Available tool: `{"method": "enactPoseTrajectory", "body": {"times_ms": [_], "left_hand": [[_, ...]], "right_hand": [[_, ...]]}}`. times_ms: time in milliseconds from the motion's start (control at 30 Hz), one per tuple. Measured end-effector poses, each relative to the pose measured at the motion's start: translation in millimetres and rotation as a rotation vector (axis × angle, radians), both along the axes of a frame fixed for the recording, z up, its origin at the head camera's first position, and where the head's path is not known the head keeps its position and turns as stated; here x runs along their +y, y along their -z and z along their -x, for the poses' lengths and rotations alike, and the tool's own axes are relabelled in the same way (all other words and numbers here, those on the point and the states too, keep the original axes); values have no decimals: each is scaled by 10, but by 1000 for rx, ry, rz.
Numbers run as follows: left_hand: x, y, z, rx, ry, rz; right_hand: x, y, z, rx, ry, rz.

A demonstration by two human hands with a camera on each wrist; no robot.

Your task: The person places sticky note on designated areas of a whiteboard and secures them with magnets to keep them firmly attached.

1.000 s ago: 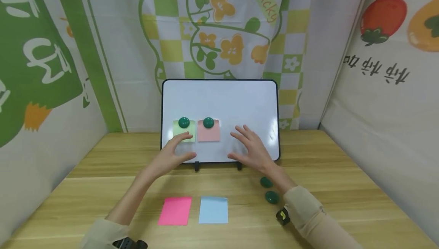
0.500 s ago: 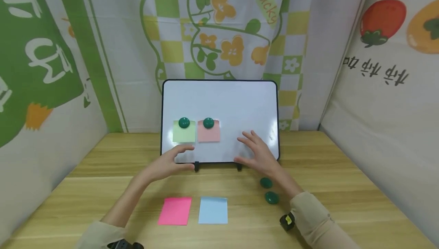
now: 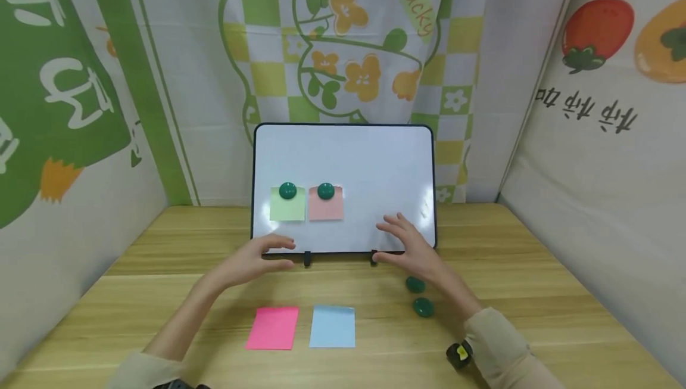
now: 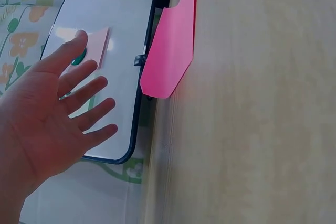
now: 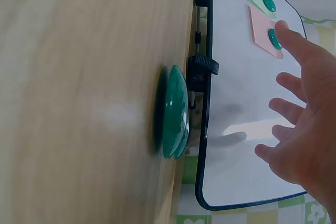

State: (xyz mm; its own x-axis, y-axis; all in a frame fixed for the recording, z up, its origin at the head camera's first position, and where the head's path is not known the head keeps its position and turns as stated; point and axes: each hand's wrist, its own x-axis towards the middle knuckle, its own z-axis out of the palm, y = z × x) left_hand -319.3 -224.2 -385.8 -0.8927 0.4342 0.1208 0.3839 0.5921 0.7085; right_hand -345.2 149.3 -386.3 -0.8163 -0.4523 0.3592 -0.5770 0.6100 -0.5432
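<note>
My left hand (image 3: 249,263) hovers before the lower left of the whiteboard (image 3: 375,156), fingers spread and holding nothing. Across from it, my right hand (image 3: 415,252) is held in front of the board's lower right, also with fingers apart. A light green sticky note (image 3: 287,210) and a pale pink sticky note (image 3: 326,210) hang side by side on the board, each under a round green magnet (image 3: 287,190). On the table in front lie a bright pink sticky note (image 3: 272,328) and a light blue sticky note (image 3: 332,327). Two more green magnets (image 3: 423,307) lie below my right forearm.
The whiteboard stands upright on small black feet (image 3: 307,259) at the back of the wooden table (image 3: 386,359). Behind it hangs a patterned curtain (image 3: 370,37), and printed cloth walls (image 3: 589,156) close in both sides.
Both hands have drawn back and down from the board, moving slightly apart. The left hand no longer overlaps the green note. The notes and magnets have stayed in place.
</note>
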Motion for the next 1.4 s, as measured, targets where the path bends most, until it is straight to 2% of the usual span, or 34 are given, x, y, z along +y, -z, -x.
{"method": "enactPoseTrajectory", "body": {"times_ms": [333, 567, 867, 1133, 1400], "left_hand": [[-100, 84, -47, 5, 10, 10], [-101, 112, -70, -29, -2, 30], [-127, 122, -84, -65, 14, 67], [-147, 157, -76, -117, 103, 87], [-173, 167, -95, -147, 145, 118]], "right_hand": [[78, 18, -71, -36, 15, -56], [128, 27, -107, -40, 22, -73], [228, 42, -153, -74, -2, -94], [311, 60, -167, -72, -26, -129], [381, 90, -175, -69, -45, -164]]}}
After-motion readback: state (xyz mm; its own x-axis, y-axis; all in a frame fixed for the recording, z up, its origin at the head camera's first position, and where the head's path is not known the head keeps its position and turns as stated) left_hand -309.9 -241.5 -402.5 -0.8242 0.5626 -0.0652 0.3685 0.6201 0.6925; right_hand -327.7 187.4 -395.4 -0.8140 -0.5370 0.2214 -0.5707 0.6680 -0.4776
